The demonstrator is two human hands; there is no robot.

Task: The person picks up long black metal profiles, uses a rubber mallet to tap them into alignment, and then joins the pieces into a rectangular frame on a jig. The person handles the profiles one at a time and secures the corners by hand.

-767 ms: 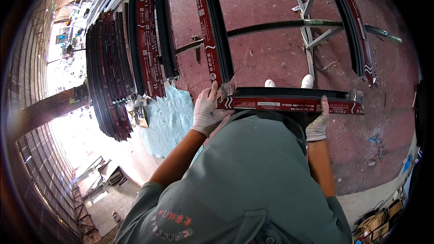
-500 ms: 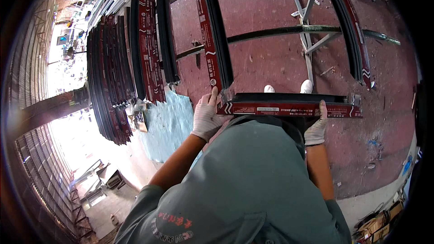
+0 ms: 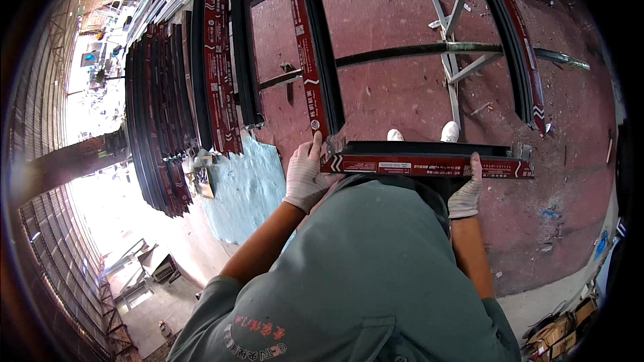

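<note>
Across my waist lies a short dark frame profile (image 3: 429,164) with a printed red film along its near side. My left hand (image 3: 305,175), in a pale striped glove, is closed on its left end, where it meets a long red-and-black profile (image 3: 315,60) running away from me. One fingertip reaches up to that corner, and the other fingers are partly hidden. My gloved right hand (image 3: 466,191) grips the short profile near its right end, thumb up on the red face, fingers hidden beneath. The right end stands apart from a second long profile (image 3: 516,47).
A dark crossbar (image 3: 396,55) on a metal stand (image 3: 451,74) runs under the long profiles. More profiles (image 3: 157,114) lie side by side at the left, near a light blue sheet (image 3: 245,191). Cardboard and clutter (image 3: 567,335) sit at the lower right on the reddish floor.
The view has shifted slightly. Both hands keep the same hold on the short profile, and its place against the long ones looks unchanged.
</note>
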